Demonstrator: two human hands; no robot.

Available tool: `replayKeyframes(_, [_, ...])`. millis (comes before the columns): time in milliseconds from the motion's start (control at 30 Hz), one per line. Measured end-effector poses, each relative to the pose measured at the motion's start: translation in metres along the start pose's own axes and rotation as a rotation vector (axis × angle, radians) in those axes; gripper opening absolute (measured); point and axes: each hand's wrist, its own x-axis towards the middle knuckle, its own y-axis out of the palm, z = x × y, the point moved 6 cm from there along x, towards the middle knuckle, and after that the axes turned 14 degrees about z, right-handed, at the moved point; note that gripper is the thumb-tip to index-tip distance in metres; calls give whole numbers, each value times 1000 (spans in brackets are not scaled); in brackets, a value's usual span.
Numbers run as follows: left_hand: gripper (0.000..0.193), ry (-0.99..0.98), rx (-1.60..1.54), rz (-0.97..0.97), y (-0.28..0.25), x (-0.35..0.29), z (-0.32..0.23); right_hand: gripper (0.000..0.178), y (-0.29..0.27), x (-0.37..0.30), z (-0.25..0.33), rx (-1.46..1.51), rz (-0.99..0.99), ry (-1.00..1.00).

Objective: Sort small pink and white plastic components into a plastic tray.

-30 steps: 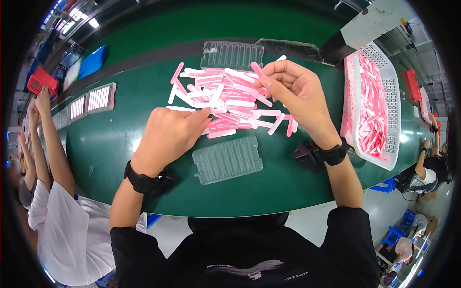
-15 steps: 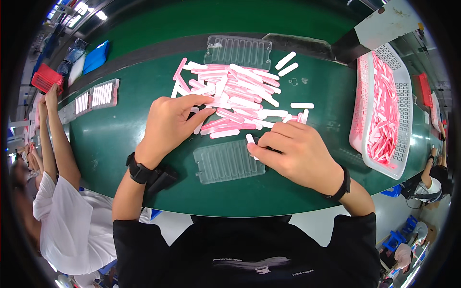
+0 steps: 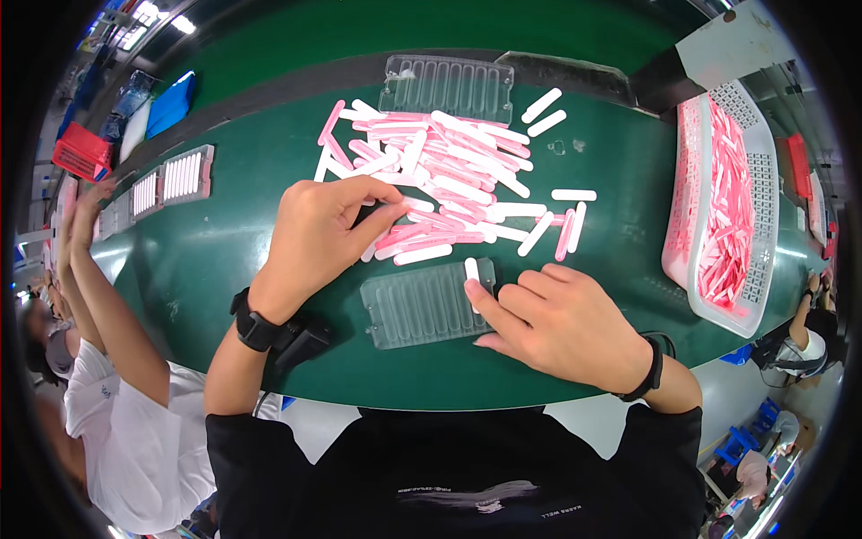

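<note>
Just right of frame centre, the white stick (image 3: 471, 269) points up-down in the clear tray's (image 3: 417, 310) right end; the nearer right hand (image 3: 570, 325), loosely open, touches it by forefinger; the left hand (image 3: 314, 235) pinches a pale stick (image 3: 418, 205).

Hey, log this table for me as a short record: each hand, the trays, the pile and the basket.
Left hand: seems to pinch a pale stick at the pile's edge
Right hand: index fingertip on a white stick, thumb apart
Near tray: clear, grooved; white stick at its right end
Far tray: clear, grooved, behind the pile
Pile: pink and white sticks, jumbled
Basket: white, perforated, right side, holding more sticks
Surface: green table
</note>
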Motion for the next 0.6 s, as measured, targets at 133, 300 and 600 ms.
replayKeyframes(133, [13, -33, -35, 91, 4, -3, 3, 48, 8, -3, 1, -23, 56, -40])
replayKeyframes(300, [12, -26, 5, 74, 0, -4, -6, 37, 3, -2, 4, 4, -12, -88])
replayKeyframes(600, [18, -316, -727, 113, 12, -9, 22, 30, 2, 2, 3, 50, -139, -96])
